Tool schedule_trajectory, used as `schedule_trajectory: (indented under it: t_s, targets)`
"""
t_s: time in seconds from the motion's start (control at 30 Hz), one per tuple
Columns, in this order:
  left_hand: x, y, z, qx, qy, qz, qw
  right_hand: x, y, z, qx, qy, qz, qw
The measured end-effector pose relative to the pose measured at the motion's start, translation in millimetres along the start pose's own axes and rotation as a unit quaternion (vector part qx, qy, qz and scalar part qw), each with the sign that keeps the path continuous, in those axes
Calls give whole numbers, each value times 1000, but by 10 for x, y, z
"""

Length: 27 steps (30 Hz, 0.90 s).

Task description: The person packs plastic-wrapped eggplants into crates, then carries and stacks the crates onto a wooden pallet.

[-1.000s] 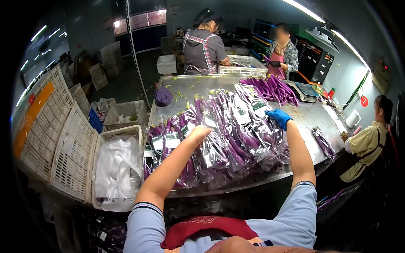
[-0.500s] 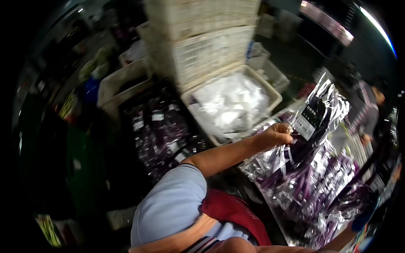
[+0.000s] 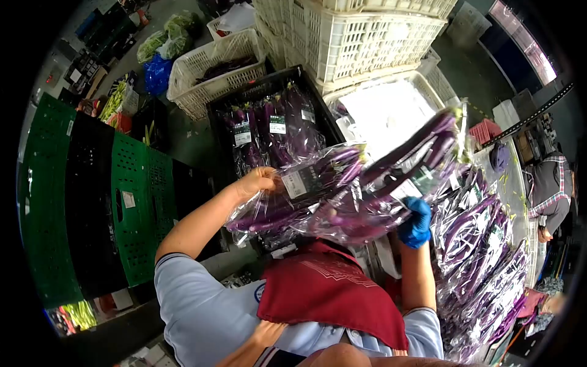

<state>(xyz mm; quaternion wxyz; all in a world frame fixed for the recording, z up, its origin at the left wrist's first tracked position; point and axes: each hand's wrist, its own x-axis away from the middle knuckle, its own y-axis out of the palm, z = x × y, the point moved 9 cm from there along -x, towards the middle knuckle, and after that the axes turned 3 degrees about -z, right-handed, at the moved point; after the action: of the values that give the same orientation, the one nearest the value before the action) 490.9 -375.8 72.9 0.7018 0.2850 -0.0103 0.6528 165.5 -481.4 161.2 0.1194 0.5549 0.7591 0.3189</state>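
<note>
My bare left hand [image 3: 260,181] pinches the edge of a clear bag of eggplants [image 3: 333,174] with a dark-and-white label. In a blue glove, my right hand [image 3: 417,223] grips a second bag of eggplants [image 3: 422,153], tilted up to the right. The two bags overlap in front of my chest. Just beyond my left hand is a black crate [image 3: 321,104] holding several labelled bags of eggplants [image 3: 275,131]. To the right of my gloved hand, many bagged eggplants [image 3: 477,244] lie heaped on a table.
White crates [image 3: 373,49] stand stacked ahead, with a white tub [image 3: 431,88] of pale plastic in front of them. Another white crate [image 3: 183,85] sits behind the black one. Green and black crates [image 3: 131,208] line my left. A person [image 3: 550,189] is at far right.
My view has swung toward the black crate. My left hand has carried its bag leftward from the heap. My right hand, formerly at the lower right edge, now holds a bag up too.
</note>
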Motion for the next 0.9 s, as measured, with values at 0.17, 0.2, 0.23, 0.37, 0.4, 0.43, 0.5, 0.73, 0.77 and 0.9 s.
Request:
schedule_trajectory:
  t_s: [0.17, 0.2, 0.23, 0.37, 0.4, 0.43, 0.5, 0.73, 0.77, 0.9]
  targets:
    - [-509, -1017, -845, 23, -88, 32, 995, 60, 58, 1075, -142, 164, 24, 976]
    - [-539, -939, -729, 37, -77, 22, 996, 125, 219, 1146, -126, 180, 34, 975]
    - [-626, -975, -773, 42, -87, 15, 995, 193, 165, 1348, -123, 215, 16, 969]
    - [-800, -1103, -856, 87, -118, 20, 989, 493, 70, 2023, -177, 290, 65, 938]
    - [-810, -1108, -845, 86, -119, 13, 989, 547, 182, 2068, -173, 322, 66, 928]
    - [-812, -1107, -835, 85, -121, 6, 989, 565, 259, 2127, -191, 332, 43, 923]
    - [-541, -984, -702, 43, -149, 58, 986, 582, 363, 2144, -179, 329, 30, 927]
    - [-128, -1119, -963, 79, -188, -2, 979, 630, 356, 2237, -223, 338, 45, 913]
    - [-104, -1162, -1034, 91, -208, 1, 974, 653, 311, 2264, -219, 341, 54, 913]
    - [-399, -1125, -977, -3, -182, -1, 983, 645, 230, 2257, -204, 339, 66, 916]
